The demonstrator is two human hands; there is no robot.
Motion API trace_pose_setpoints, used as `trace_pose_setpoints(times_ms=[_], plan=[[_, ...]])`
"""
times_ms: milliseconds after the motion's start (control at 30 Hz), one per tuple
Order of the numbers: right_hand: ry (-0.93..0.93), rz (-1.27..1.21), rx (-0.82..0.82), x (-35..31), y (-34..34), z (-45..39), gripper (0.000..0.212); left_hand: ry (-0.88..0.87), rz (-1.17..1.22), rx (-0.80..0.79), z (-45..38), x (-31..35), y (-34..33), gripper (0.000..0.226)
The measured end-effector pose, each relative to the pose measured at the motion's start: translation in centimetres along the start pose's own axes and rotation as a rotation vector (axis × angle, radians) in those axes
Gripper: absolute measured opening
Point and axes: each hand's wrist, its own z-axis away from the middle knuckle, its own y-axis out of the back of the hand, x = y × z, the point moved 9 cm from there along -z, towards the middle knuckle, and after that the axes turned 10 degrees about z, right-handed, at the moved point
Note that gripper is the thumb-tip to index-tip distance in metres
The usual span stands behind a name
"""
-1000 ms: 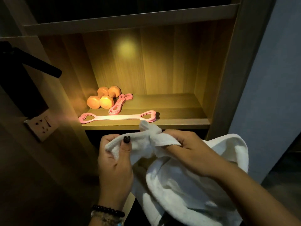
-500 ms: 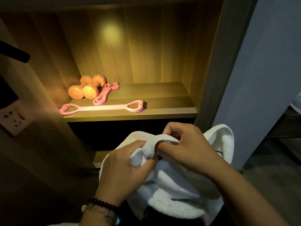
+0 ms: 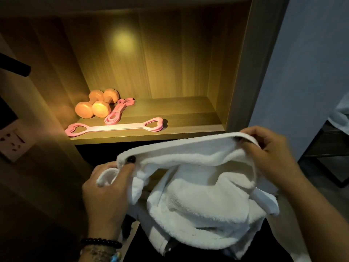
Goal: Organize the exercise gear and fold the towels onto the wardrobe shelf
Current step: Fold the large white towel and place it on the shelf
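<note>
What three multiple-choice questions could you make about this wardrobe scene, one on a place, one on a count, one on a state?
1. Where do the dumbbells sit on the shelf?
A. back left corner
B. right front edge
C. on the towel

2. How many pink stretch bands lie on the shelf?
A. one
B. two
C. four

3. What state is the white towel in?
A. folded on the shelf
B. held stretched between both hands
C. lying on the floor

Answers: 1 A, they rest against the left wall. 2 B, a long band at the front, a bundled band behind it. 3 B, the left hand and right hand pinch its top edge.
</note>
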Motion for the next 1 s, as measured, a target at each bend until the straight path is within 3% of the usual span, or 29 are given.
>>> trace_pose_setpoints(times_ms=[33,133,233,300,433,567,733,900,1000], plan=[[-0.021,-0.064,0.009,-0.1,0.0,-0.1,0.016,-0.017,-0.062,-0.003,-0.1,0.3,-0.1,0.009],[0.005,-0.146,-0.045,-2.2,-1.5,0.0,0.006,-0.097,-0.236,-0.034,0.3,2.3,-1.3,0.054],[0.099,-0.151,-0.196,-5.3,-3.9,0.4,0.005,-0.363,-0.361,-0.268,2.3,6.1,-4.9,0.078],[0.217,-0.148,-0.269,-7.6,-4.7,0.7,0.005,-0.439,-0.383,-0.457,3.3,6.7,-7.4,0.079],[0.333,-0.129,-0.327,-9.7,-4.2,1.3,0.006,-0.271,-0.298,-0.755,3.5,4.9,-10.4,0.066],[0.306,-0.082,-0.334,-8.8,-2.9,1.4,0.011,-0.262,-0.389,-0.898,4.3,3.5,-12.3,0.045],[0.24,-0.042,-0.386,-7.1,-2.7,1.5,0.017,-0.351,-0.469,-0.929,4.7,3.3,-14.0,0.013],[0.224,0.148,-0.189,-5.1,-1.7,0.7,0.048,-0.292,-0.216,-0.695,1.8,5.1,-12.6,0.01],[0.197,0.276,-0.099,-3.8,-1.8,0.3,0.052,-0.196,-0.147,-0.514,-0.3,4.8,-10.8,0.013]])
